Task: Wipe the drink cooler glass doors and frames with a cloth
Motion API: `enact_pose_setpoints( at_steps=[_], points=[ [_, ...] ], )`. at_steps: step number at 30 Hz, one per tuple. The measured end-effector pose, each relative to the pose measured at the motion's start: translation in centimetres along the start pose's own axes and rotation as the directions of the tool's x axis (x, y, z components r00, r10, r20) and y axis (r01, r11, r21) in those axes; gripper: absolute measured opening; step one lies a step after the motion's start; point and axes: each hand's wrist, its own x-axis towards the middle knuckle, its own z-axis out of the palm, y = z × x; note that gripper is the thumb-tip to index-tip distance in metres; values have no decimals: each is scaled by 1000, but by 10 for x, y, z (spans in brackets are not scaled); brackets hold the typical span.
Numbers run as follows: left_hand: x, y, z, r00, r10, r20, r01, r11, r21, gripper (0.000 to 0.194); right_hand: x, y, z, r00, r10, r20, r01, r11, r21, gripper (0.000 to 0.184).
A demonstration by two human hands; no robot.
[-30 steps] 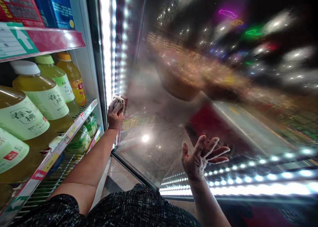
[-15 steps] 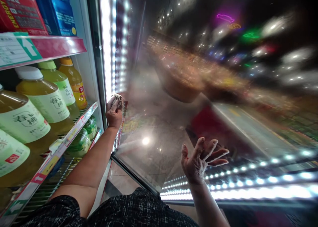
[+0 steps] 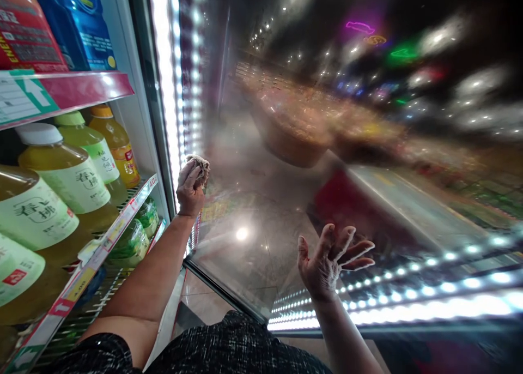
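My left hand point(image 3: 189, 189) is closed around a crumpled grey-white cloth point(image 3: 200, 165) and presses it against the inner left edge of the open glass cooler door point(image 3: 261, 210), beside the strip of LED lights point(image 3: 163, 79). My right hand point(image 3: 329, 262) is open, fingers spread, flat against the door's glass low on the right. The glass is fogged and reflects shop lights.
To the left are cooler shelves point(image 3: 102, 243) with large yellow and green tea bottles point(image 3: 61, 172) and smaller green bottles below. Red and blue cartons point(image 3: 49, 25) stand on the upper shelf. A tiled floor shows under the door's lower edge point(image 3: 220, 292).
The left hand with the cloth has slid slightly along the door edge. The right hand has stayed spread on the glass. My view shifted a little.
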Motion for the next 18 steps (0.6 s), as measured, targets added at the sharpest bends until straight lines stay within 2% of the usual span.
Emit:
enact_pose_setpoints(
  at_steps=[7, 14, 18],
  points=[
    [8, -3, 3, 997, -42, -66, 45, 998, 34, 34, -3, -1, 1, 1000, 12, 17, -12, 1000, -21, 90],
    [1, 3, 3, 999, -28, -17, 27, 997, -68, 27, -8, 1, 4, 999, 25, 46, -23, 999, -42, 94],
    [1, 7, 3, 1000, -25, -9, 24, 998, -55, 27, -9, 2, 6, 999, 23, 45, -21, 999, -43, 90]
  ],
)
